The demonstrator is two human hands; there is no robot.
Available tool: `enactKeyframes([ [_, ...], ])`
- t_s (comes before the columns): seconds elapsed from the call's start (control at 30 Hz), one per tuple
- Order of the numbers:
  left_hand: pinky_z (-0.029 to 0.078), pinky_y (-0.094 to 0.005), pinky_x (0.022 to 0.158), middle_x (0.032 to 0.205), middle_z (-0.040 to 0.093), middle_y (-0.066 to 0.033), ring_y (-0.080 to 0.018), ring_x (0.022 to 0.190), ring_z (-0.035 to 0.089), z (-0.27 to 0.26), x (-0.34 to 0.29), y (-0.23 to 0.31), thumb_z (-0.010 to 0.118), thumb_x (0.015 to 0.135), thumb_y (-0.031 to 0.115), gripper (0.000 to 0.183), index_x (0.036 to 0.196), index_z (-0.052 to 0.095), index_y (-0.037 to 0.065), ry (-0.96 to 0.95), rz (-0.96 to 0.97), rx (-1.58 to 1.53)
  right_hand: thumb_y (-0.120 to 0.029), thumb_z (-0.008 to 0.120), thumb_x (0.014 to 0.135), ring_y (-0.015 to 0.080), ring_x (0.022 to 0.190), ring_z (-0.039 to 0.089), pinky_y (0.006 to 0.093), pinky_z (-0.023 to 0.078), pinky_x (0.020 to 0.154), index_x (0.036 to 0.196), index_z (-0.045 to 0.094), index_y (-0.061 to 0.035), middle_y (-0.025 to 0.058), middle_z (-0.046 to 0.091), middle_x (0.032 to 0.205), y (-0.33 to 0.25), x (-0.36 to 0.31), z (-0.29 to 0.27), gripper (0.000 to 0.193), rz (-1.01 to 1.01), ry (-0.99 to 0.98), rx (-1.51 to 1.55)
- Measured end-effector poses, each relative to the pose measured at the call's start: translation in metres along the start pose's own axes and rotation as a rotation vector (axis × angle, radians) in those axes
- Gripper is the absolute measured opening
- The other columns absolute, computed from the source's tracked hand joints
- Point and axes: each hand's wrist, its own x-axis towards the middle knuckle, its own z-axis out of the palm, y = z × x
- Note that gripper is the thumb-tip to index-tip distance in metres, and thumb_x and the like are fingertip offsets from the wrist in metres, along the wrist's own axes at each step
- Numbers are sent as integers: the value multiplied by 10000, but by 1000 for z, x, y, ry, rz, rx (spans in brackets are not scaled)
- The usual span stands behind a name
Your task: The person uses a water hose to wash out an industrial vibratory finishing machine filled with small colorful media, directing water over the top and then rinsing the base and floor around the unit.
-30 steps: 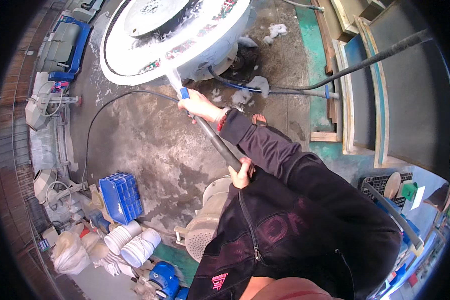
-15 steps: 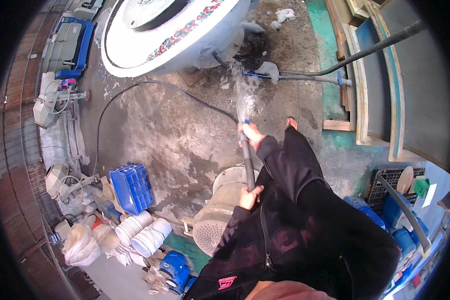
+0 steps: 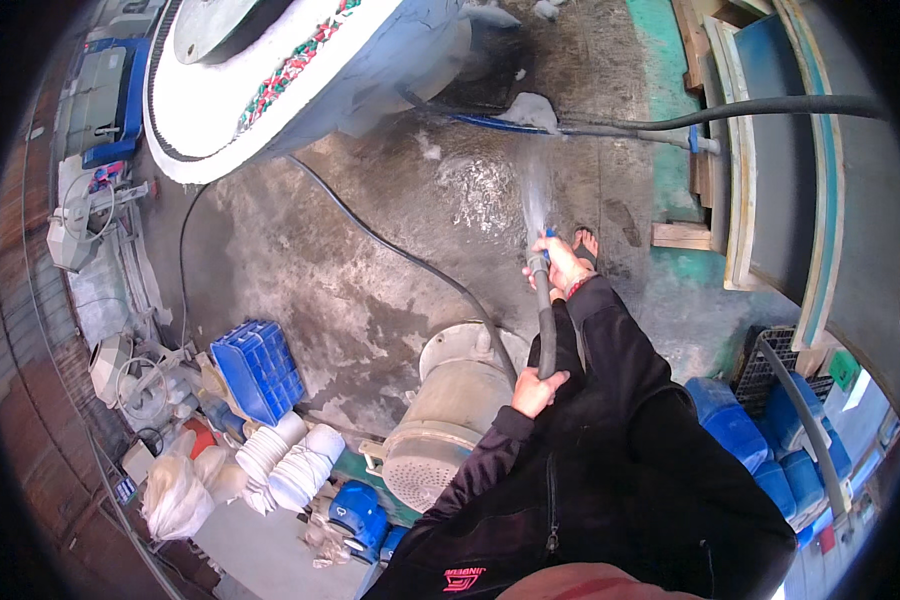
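Observation:
A grey hose (image 3: 546, 335) runs up from my waist, and both hands are closed around it. My left hand (image 3: 538, 393) grips its lower part near my body. Further up, my right hand (image 3: 567, 268) is wrapped around the hose end, beside a small blue valve handle (image 3: 549, 234). Water (image 3: 536, 195) sprays forward from that end onto the wet concrete floor (image 3: 400, 220). Ahead to the left stands a big round white tub (image 3: 195, 140), with white foam and a band of small red, green and white pieces inside its rim.
Dark hoses (image 3: 385, 235) cross the floor; another thick hose (image 3: 770, 107) extends right. A metal motor-like cylinder (image 3: 445, 420) stands beside my left leg. A blue crate (image 3: 258, 372) and stacked white buckets (image 3: 290, 455) are at left. Framed panels (image 3: 770, 170) lean at right, near blue containers (image 3: 730, 425).
The hose end and my right hand have swung right, and the spray now hits the floor instead of reaching toward the tub's base. The view has shifted, moving the tub up and left.

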Motion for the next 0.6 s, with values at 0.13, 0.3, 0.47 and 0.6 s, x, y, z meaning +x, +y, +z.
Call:
enactKeyframes([
  [0.13,339,-250,400,483,473,-15,-101,401,437,12,7,20,668,713,178,283,535,501,35,-2,51,-44,-137,530,710,272,522,550,382,484,442,973,424,-16,142,488,737,-29,-10,0,308,-43,87,-22],
  [0.3,327,-252,396,475,474,-18,-98,391,429,16,4,41,662,714,170,286,519,492,46,-8,18,-38,-141,535,708,281,554,551,389,493,466,965,436,-11,136,484,739,-43,-8,-7,304,-80,0,-35],
  [0.47,312,-255,390,464,461,-4,-92,377,406,31,11,57,654,714,149,292,503,470,66,26,54,-168,-159,540,712,250,547,548,368,488,459,950,443,-30,93,472,721,-64,-11,11,288,-86,30,-68],
  [0.6,320,-250,404,459,444,2,-87,382,395,56,13,94,638,727,140,271,528,471,62,25,118,-240,-165,556,705,213,504,527,361,469,422,932,444,-39,81,474,705,-106,-19,32,283,-212,-68,-120],
])
